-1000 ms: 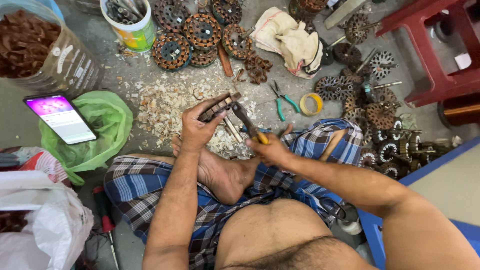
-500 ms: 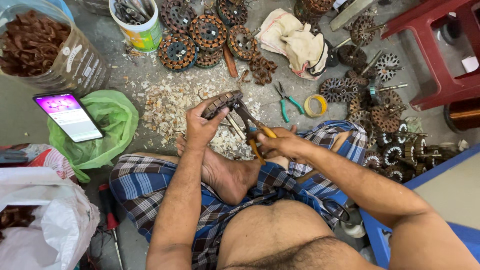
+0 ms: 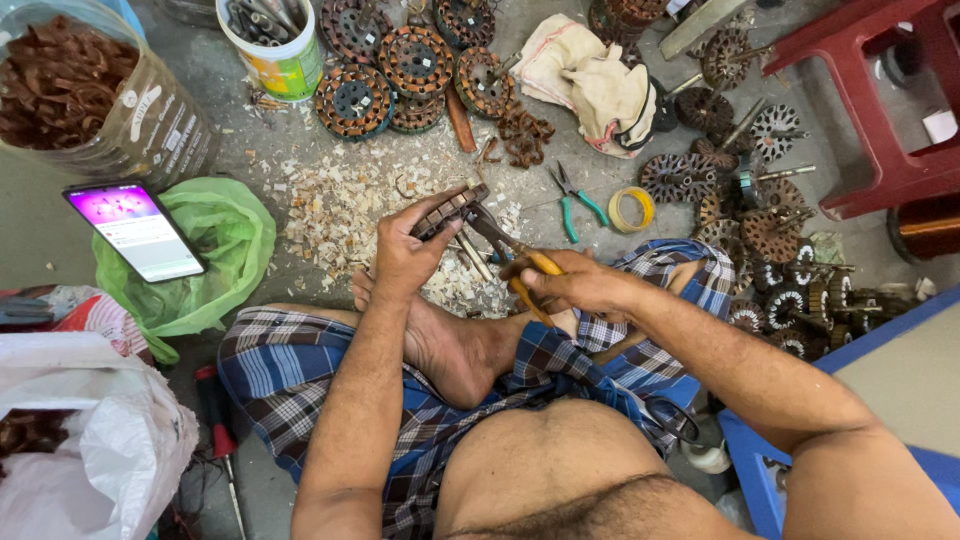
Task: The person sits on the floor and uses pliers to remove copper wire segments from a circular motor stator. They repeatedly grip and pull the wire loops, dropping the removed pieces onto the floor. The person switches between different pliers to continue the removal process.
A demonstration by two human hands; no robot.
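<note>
Left hand (image 3: 405, 255): clenched around a dark round motor stator (image 3: 448, 212), holding it tilted above the floor in front of the bare foot (image 3: 450, 345)
Right hand (image 3: 575, 285): grasping the yellow handles of pliers (image 3: 510, 250), whose nose touches the stator's edge
Under the hands: pale shavings (image 3: 340, 200) scattered over the concrete floor
Just right: green-handled pliers (image 3: 572, 195) beside a yellow tape roll (image 3: 632, 209)
Farther up: stacked stators (image 3: 415, 62), a cream cloth (image 3: 590, 80), a plastic tub of tools (image 3: 275, 45)
Left side: lit phone (image 3: 135, 230) resting on a green bag (image 3: 215, 245), near a jar of copper scraps (image 3: 85, 90)
Right side: heap of rotors (image 3: 770, 220) near a red stool (image 3: 880, 110)
</note>
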